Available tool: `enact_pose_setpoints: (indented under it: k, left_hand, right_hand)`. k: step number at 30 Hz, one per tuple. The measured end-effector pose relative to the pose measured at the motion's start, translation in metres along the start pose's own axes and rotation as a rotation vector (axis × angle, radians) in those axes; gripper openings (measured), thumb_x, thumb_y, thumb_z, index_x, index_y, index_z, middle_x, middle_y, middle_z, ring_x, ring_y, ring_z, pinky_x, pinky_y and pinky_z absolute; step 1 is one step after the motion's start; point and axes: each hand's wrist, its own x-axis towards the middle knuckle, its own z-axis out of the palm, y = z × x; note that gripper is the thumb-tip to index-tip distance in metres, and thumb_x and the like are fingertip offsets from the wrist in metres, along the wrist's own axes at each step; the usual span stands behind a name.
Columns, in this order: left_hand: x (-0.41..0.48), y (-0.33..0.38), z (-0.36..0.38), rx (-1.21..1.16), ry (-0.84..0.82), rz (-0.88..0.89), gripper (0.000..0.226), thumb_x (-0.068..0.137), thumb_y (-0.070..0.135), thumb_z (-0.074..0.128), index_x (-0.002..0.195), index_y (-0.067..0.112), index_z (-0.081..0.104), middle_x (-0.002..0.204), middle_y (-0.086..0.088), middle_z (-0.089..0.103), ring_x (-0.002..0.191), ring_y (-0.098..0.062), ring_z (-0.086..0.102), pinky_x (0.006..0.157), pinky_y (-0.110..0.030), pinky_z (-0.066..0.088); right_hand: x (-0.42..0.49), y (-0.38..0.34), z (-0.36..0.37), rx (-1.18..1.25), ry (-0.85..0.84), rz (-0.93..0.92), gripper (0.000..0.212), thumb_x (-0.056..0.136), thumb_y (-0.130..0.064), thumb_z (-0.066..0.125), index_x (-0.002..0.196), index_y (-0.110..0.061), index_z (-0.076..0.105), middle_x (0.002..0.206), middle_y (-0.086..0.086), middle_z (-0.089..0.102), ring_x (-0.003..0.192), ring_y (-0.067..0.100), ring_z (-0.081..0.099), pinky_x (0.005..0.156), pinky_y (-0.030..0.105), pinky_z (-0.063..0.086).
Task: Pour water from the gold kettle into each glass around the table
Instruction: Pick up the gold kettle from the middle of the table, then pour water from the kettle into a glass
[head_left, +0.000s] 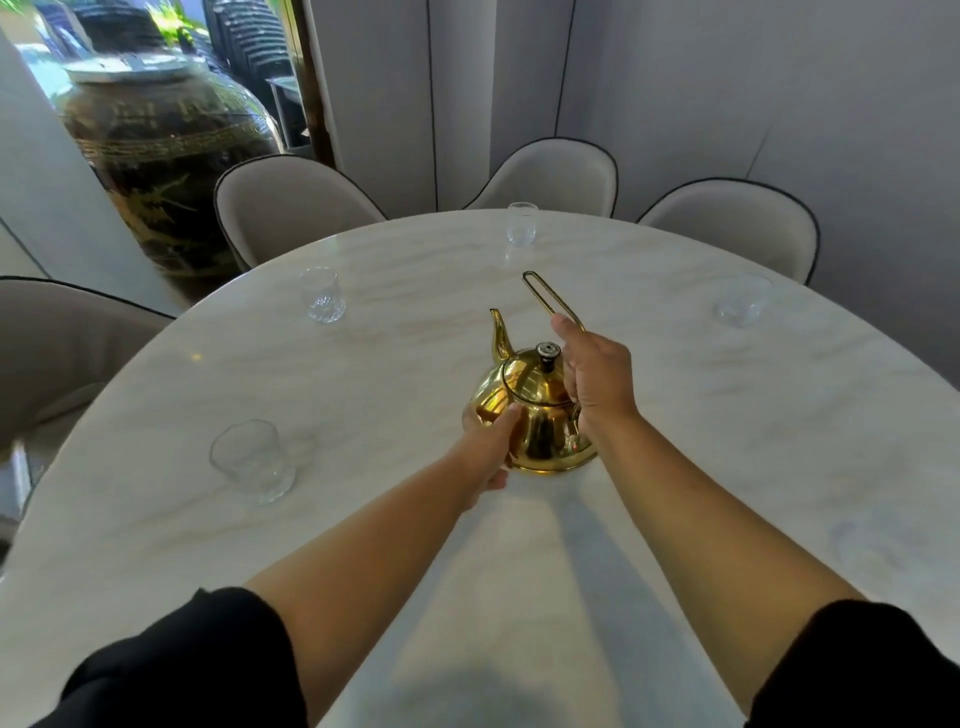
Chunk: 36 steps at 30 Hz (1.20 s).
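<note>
A gold kettle (535, 410) stands on the round marble table (363, 395), spout pointing away to the left. My right hand (597, 374) grips its thin wire handle, which sticks up and away. My left hand (488, 441) cups the kettle's lower left side with curled fingers. Clear glasses sit around the table: one near left (253, 460), one far left (322, 294), one at the far edge (521, 223), one at the right (742, 300). A faint glass (872, 545) shows near right, blurred.
Beige chairs with dark piping ring the far side of the table: (291, 205), (556, 174), (737, 223), and one at the left (57, 353). A large dark ornamented jar (161, 150) stands behind at the left. Grey wall panels lie beyond.
</note>
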Motion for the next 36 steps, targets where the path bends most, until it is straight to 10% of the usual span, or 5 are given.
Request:
enact_pose_setpoints:
  k: [7, 24, 36]
  left_hand:
    - [-0.11, 0.004, -0.015, 0.243, -0.028, 0.164, 0.078, 0.09, 0.055, 0.046, 0.148, 0.028, 0.002, 0.153, -0.013, 0.02, 0.134, -0.035, 0.033, 0.103, -0.046, 0.038]
    - [-0.295, -0.049, 0.08, 0.703, -0.324, 0.968, 0.061, 0.096, 0.045, 0.041, 0.147, 0.033, 0.011, 0.159, 0.001, 0.005, 0.144, -0.019, 0.013, 0.116, -0.046, 0.019]
    - [-0.308, -0.117, 0.157, 0.956, -0.365, 0.968, 0.06, 0.096, 0.05, 0.03, 0.148, 0.037, 0.001, 0.158, 0.009, -0.003, 0.145, -0.013, 0.0, 0.117, -0.047, 0.005]
  right_hand:
    - [-0.103, -0.085, -0.034, -0.01, 0.041, -0.066, 0.051, 0.084, -0.03, 0.068, 0.048, -0.017, 0.035, 0.036, -0.007, 0.028, 0.035, 0.008, 0.021, 0.053, 0.024, 0.031]
    - [-0.3, -0.155, -0.185, -0.019, 0.287, -0.103, 0.062, 0.082, -0.029, 0.07, 0.034, -0.022, 0.032, 0.033, -0.008, 0.026, 0.032, 0.008, 0.016, 0.039, 0.016, 0.027]
    - [-0.338, -0.113, -0.281, -0.202, 0.14, 0.012, 0.056, 0.081, -0.035, 0.069, 0.037, -0.021, 0.036, 0.035, -0.006, 0.029, 0.035, 0.01, 0.021, 0.051, 0.022, 0.031]
